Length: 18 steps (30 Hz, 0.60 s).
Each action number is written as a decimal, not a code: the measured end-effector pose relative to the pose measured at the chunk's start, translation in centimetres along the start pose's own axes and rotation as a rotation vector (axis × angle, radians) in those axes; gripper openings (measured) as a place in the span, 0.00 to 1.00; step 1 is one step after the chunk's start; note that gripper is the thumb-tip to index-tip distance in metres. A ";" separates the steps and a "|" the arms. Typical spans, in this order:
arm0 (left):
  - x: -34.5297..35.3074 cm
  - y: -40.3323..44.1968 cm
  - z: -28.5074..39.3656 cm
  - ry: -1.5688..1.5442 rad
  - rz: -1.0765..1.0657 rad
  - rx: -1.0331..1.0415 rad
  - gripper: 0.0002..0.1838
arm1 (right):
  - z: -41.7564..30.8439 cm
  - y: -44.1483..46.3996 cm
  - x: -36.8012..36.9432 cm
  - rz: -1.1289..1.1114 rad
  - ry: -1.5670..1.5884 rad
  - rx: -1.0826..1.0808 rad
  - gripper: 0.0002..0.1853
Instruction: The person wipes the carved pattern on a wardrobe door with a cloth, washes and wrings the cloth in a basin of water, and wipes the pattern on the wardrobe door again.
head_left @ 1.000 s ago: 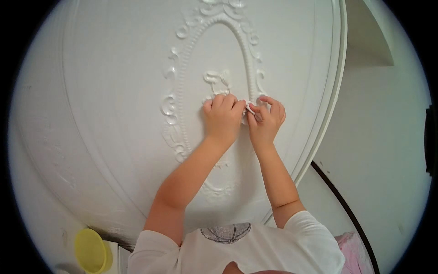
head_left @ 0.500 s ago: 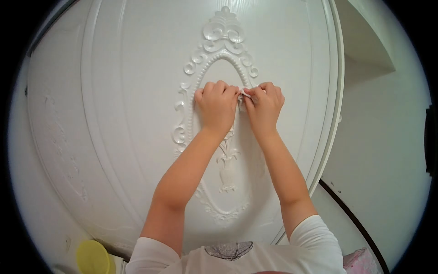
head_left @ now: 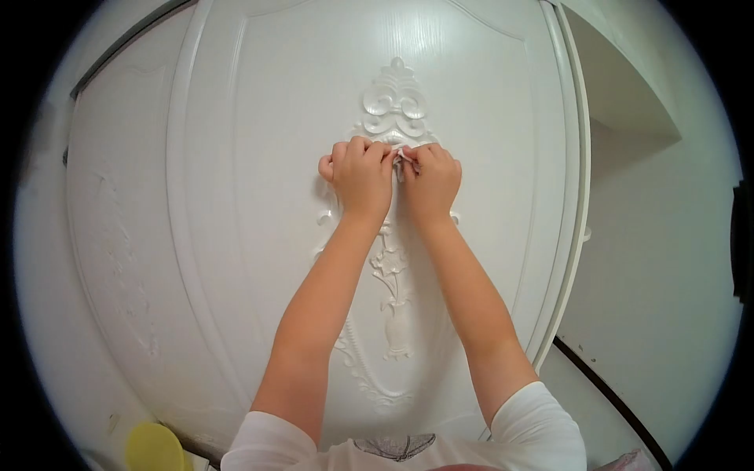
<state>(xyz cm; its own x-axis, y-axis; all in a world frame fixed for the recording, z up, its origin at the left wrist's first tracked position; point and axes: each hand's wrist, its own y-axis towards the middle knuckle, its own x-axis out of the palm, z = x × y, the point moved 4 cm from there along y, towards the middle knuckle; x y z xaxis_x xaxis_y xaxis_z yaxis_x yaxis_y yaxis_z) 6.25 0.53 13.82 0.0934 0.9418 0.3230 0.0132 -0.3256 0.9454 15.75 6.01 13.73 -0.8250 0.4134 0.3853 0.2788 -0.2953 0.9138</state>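
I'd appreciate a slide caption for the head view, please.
Left hand and right hand meet at a white scrap before an ornate white panel.

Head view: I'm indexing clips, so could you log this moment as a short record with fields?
Right hand: pinching a white scrap
Left hand: at the scrap's left side; grip unclear
Scrap: crumpled, between the hands; material unclear
Panel: white, with raised carving partly hidden by hands and arms
Tub: yellow, at lower left, cut off by the picture's edge
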 end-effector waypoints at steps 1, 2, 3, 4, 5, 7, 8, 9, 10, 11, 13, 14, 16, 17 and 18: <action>-0.2 0.3 0.0 -0.001 0.005 0.000 0.03 | -0.3 0.1 0.0 0.017 0.001 -0.008 0.03; -0.3 0.4 0.0 0.001 0.006 -0.002 0.03 | -0.5 0.2 0.0 0.031 0.005 -0.013 0.03; -0.3 0.5 -0.1 0.005 0.006 -0.004 0.03 | -0.5 0.3 0.0 0.042 0.018 -0.003 0.03; -0.4 0.5 0.0 0.006 0.010 -0.004 0.04 | -0.6 0.3 0.0 0.053 0.031 0.009 0.03; -0.4 0.5 0.0 0.007 0.012 -0.004 0.04 | -0.6 0.3 0.1 0.062 0.043 0.021 0.03; -0.4 0.5 -0.1 0.015 0.017 0.007 0.04 | -0.7 0.2 0.2 0.050 0.076 0.026 0.02; -0.3 0.5 -0.2 0.019 0.019 0.017 0.04 | -0.6 0.2 0.4 0.043 0.091 0.026 0.02; -0.3 0.4 -0.3 0.023 0.023 0.024 0.04 | -0.5 0.2 0.6 0.040 0.099 0.034 0.02; -0.3 0.3 -0.4 0.025 0.035 0.019 0.04 | -0.4 0.1 0.9 0.034 0.110 0.040 0.02; -0.3 0.2 -0.3 0.030 0.045 0.010 0.04 | -0.3 0.2 1.2 0.024 0.123 0.047 0.02; -0.2 -0.1 -0.2 0.035 0.060 -0.022 0.04 | -0.6 0.4 1.1 0.010 0.163 0.024 0.03; -0.2 -0.2 -0.3 0.038 0.064 -0.045 0.04 | -0.7 0.5 1.0 0.003 0.179 0.014 0.03; -0.3 -0.5 -0.4 0.057 0.078 -0.085 0.05 | -0.7 0.6 1.0 -0.026 0.193 0.021 0.03; -0.5 -0.7 -0.4 0.074 0.088 -0.101 0.05 | -0.8 0.6 1.0 -0.040 0.207 0.025 0.04; -0.5 -0.9 -0.5 0.093 0.096 -0.119 0.05 | -0.9 0.6 1.0 -0.063 0.211 0.023 0.04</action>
<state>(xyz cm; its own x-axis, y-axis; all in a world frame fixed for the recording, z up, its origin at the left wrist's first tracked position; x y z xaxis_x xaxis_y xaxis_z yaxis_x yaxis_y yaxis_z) 5.70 0.37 12.78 -0.0043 0.9123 0.4096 -0.1094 -0.4075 0.9066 14.68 5.47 14.56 -0.9250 0.2404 0.2943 0.2328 -0.2537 0.9388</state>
